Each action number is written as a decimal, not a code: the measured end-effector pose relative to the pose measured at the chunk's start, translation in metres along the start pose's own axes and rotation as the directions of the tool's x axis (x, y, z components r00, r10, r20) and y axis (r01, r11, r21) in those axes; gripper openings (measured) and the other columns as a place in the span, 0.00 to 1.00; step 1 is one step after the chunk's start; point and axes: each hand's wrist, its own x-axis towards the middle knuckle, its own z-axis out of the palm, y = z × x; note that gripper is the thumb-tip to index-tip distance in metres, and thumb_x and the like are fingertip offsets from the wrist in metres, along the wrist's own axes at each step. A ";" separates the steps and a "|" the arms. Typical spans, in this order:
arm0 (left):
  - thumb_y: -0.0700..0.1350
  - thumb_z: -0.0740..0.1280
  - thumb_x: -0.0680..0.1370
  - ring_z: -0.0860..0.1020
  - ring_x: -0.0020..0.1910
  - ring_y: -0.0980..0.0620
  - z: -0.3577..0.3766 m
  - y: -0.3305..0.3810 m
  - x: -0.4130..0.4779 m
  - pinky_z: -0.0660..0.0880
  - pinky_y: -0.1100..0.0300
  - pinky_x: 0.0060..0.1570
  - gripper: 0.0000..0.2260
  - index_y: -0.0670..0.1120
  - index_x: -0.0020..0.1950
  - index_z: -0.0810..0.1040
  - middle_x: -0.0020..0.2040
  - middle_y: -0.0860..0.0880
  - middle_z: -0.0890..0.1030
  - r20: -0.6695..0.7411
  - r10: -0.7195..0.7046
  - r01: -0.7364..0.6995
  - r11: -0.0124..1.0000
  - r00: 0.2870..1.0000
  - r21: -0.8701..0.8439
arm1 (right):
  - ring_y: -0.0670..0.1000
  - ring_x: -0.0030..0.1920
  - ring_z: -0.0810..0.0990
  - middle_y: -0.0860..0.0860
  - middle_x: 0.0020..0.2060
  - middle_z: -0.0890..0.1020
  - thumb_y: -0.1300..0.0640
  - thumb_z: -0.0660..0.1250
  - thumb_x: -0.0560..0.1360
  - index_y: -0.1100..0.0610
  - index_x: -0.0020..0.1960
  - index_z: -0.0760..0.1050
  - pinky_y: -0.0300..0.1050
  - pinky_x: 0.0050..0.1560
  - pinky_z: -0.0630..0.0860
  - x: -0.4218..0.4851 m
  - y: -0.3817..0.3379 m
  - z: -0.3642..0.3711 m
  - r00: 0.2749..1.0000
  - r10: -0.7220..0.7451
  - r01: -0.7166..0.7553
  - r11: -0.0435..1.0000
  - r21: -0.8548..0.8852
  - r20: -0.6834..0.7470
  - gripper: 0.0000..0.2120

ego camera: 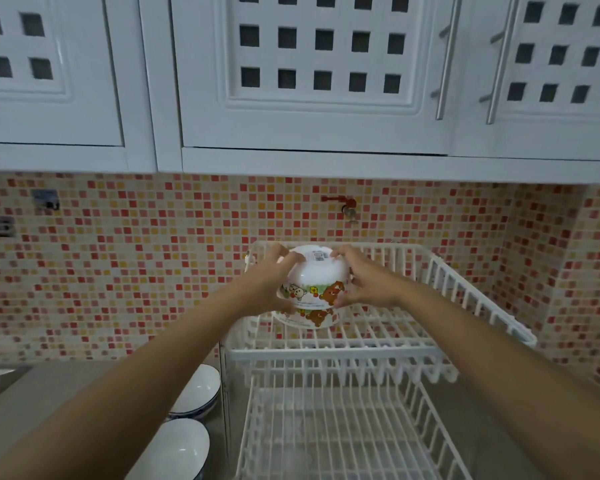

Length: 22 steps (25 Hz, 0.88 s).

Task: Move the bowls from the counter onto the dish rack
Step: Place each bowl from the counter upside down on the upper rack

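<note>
A white bowl with cartoon bears [314, 277] is upside down over the upper tier of the white dish rack [465, 289]. It rests on or just above a second bear-printed bowl [309, 318] that lies inverted on that tier. My left hand [269, 280] grips the top bowl's left side and my right hand [364, 278] grips its right side. Two white bowls stay on the grey counter left of the rack, one with a blue rim [200, 389] and one nearer me [177, 448], partly hidden by my left forearm.
The rack's lower tier [343, 427] shows only bare wires. White wall cabinets [309, 81] hang close above. A red tap [347, 204] sticks out of the mosaic backsplash behind the rack. Wall sockets [2, 225] sit at the far left.
</note>
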 end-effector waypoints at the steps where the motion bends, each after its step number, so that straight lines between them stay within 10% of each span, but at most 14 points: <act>1: 0.46 0.77 0.66 0.71 0.63 0.45 0.004 0.000 0.002 0.73 0.52 0.64 0.38 0.49 0.70 0.61 0.69 0.46 0.61 0.010 -0.002 0.001 0.999 1.000 0.034 | 0.53 0.64 0.68 0.49 0.68 0.61 0.50 0.77 0.66 0.44 0.68 0.56 0.56 0.64 0.72 0.003 0.001 0.002 1.000 -0.002 0.003 0.999 -0.051 0.013 0.40; 16: 0.48 0.78 0.65 0.60 0.74 0.41 0.004 0.006 0.006 0.65 0.45 0.70 0.49 0.48 0.76 0.49 0.77 0.45 0.49 0.180 -0.131 0.108 0.985 0.975 0.132 | 0.55 0.73 0.61 0.49 0.76 0.53 0.40 0.74 0.65 0.47 0.76 0.46 0.54 0.70 0.65 0.008 -0.001 0.002 0.986 0.018 0.005 0.991 -0.136 0.165 0.50; 22: 0.50 0.57 0.81 0.66 0.71 0.42 -0.036 -0.055 -0.018 0.65 0.48 0.70 0.25 0.43 0.75 0.56 0.75 0.42 0.62 -0.054 -0.280 0.283 0.956 0.959 0.076 | 0.55 0.74 0.60 0.54 0.76 0.59 0.41 0.56 0.79 0.56 0.76 0.54 0.53 0.72 0.61 0.041 -0.080 0.018 0.986 -0.136 0.100 0.947 -0.304 -0.097 0.32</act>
